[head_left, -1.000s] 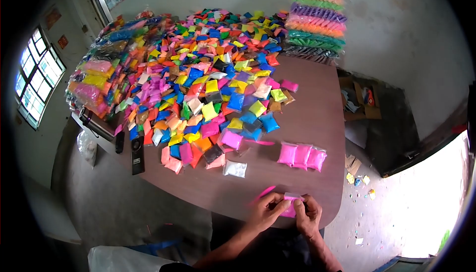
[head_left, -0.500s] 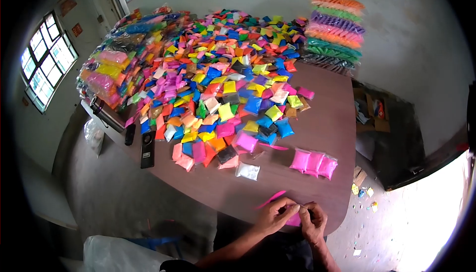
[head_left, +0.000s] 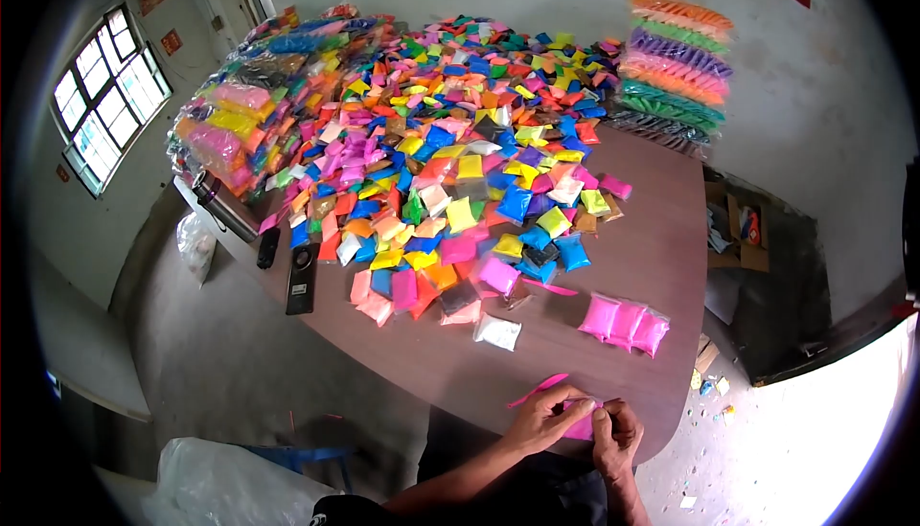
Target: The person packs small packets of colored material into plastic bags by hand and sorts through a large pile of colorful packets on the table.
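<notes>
At the near edge of the table, a small pink packet (head_left: 580, 427) is pinched along its top between both hands. My left hand (head_left: 548, 418) is closed on its left side, thumb and forefinger together. My right hand (head_left: 616, 433) grips the right side, its fingers curled in. Just beyond my left hand lies a thin pink plastic strip (head_left: 538, 390). Three plump pink packets (head_left: 624, 323) sit side by side farther up on the right. A white packet (head_left: 497, 331) rests at the near end of the colourful heap.
A big heap of colourful packets (head_left: 460, 212) covers much of the table (head_left: 661, 239). Stacked bundles (head_left: 676, 66) rise at the back right. A black remote-like device (head_left: 301, 279) and a thermos (head_left: 225, 206) lie along the left edge. An open cardboard box (head_left: 752, 239) stands right.
The whole view has shifted, so the table sits a little farther right. Both hands still hold the pink packet, and more of it shows between them.
</notes>
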Available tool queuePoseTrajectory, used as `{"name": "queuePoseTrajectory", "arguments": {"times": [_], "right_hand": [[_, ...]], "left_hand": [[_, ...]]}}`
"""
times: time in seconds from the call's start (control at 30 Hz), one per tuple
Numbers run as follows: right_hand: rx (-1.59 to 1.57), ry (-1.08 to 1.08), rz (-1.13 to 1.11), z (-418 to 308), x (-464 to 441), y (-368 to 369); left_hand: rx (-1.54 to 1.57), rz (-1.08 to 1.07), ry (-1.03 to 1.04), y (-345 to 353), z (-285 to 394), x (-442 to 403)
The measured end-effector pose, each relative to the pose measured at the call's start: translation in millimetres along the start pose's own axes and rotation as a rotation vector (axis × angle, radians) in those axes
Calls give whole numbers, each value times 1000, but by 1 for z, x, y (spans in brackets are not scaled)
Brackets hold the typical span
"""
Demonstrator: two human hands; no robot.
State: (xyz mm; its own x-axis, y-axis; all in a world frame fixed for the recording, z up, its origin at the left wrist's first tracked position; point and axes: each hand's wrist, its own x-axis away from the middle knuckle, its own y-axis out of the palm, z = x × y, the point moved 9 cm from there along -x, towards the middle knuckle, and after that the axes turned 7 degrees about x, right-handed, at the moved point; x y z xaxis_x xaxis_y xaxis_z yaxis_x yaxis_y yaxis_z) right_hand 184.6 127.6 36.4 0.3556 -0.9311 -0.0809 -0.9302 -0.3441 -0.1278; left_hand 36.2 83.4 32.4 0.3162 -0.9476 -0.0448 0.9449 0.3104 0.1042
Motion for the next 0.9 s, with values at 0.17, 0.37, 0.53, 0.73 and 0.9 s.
{"name": "queuePoseTrajectory", "arguments": {"times": [0.17,0.37,0.53,0.73,0.9], "right_hand": [[-6,8,21,-1,-1,0],[-118,64,123,2,0,-10],[23,-12,148,1,0,-7],[27,8,41,-3,-1,2],[-4,-5,165,3,-1,-10]], "left_hand": [[-85,-58,-24,1,-6,5],[139,-27,-66,3,-24,7],[191,-4,-80,0,-19,7],[147,-52,-114,4,-18,9],[143,-30,-51,7,-11,7]]}}
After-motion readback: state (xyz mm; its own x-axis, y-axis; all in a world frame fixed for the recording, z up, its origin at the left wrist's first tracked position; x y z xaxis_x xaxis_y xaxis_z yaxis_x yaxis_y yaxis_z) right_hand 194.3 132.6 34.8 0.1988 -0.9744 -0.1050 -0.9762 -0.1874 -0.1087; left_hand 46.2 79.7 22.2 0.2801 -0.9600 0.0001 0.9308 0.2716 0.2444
